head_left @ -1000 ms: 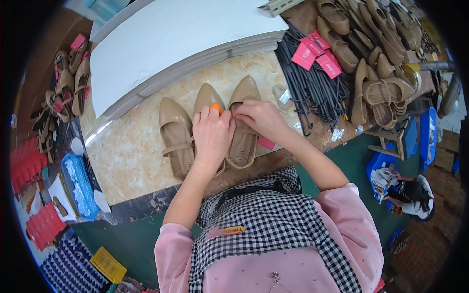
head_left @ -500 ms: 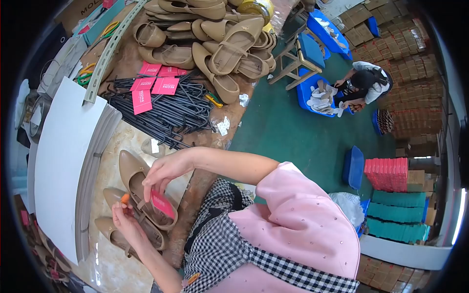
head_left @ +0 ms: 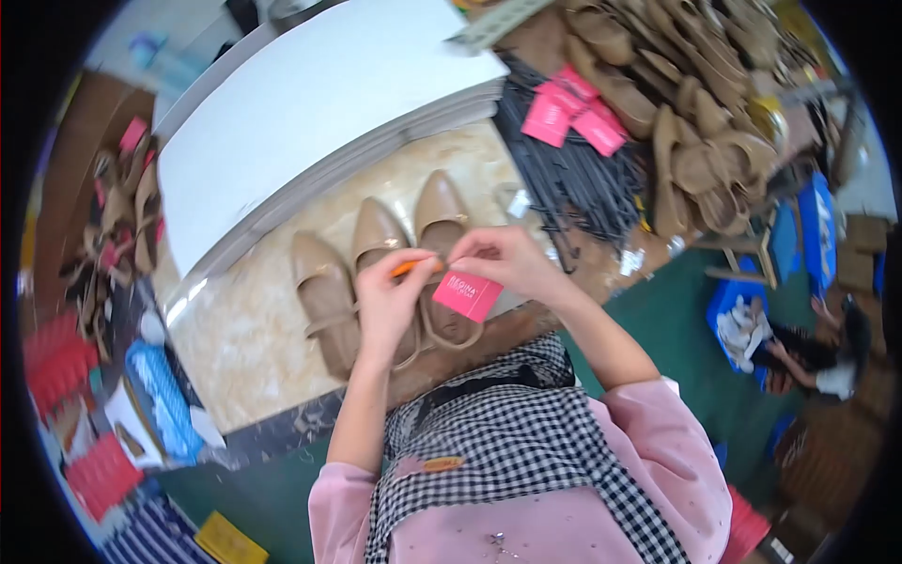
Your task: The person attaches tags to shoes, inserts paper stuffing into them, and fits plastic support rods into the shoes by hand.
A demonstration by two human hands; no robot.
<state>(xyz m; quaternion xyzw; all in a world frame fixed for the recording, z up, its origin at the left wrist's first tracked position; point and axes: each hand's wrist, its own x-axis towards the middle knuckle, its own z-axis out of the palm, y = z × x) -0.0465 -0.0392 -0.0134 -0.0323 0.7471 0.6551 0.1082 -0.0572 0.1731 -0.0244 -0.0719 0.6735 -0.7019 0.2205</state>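
Observation:
Three tan pointed flat shoes with straps, a left shoe (head_left: pixel 318 258), a middle shoe (head_left: pixel 375 226) and a right shoe (head_left: pixel 441 202), lie side by side on the marbled tabletop. My left hand (head_left: pixel 387 299) is closed over the middle shoe, with a small orange thing (head_left: pixel 404 269) at its thumb and forefinger; its kind is unclear. My right hand (head_left: pixel 507 256) pinches the upper edge of a pink "REGINA" tag (head_left: pixel 467 297). This tag hangs over the right shoe and partly covers it. The fingertips of both hands nearly meet beside the right shoe's strap.
Stacked white board (head_left: pixel 329 113) stands behind the shoes. To the right lie dark hooked rods (head_left: pixel 587 188) with several pink tags (head_left: pixel 573 108), then a heap of tan shoes (head_left: pixel 705 160). A co-worker (head_left: pixel 836 352) sits near a blue basin (head_left: pixel 738 320). More shoes (head_left: pixel 117 211) lie left.
The view has turned, so the table appears rotated. My hands have come together, and the pink tag has been lifted from the shoe's insole area to hang between them.

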